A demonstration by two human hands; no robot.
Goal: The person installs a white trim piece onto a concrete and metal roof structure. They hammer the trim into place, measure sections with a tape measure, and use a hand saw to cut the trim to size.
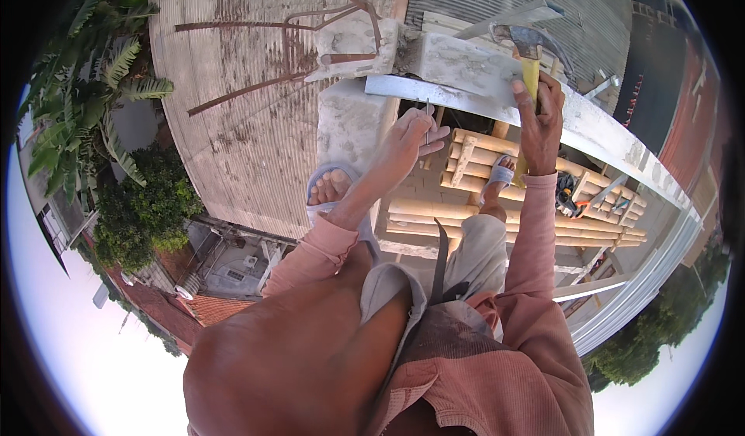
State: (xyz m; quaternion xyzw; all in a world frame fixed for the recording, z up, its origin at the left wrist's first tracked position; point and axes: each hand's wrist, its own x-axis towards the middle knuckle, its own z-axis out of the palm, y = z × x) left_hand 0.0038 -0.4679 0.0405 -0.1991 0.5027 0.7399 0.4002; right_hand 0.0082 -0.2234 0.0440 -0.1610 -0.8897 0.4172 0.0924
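Note:
My left hand (pixel 414 135) pinches a thin metal nail (pixel 427 112), held upright at the near edge of a silver metal profile (pixel 415 88). Whether the nail's tip touches the profile I cannot tell. In my right hand (pixel 540 114) is a hammer (pixel 531 75) with a yellow handle, raised over the profile, its dark head at the far end. The profile rests along the concrete wall top (pixel 466 62) and runs off to the right.
Rusty rebar (pixel 291 25) juts from a concrete post over a corrugated roof (pixel 233 149). One foot is on the concrete ledge (pixel 349 126), the other on bamboo scaffolding (pixel 473 176) below. Tools (pixel 573 195) lie on the bamboo; a loose metal strip (pixel 508 21) lies beyond the wall.

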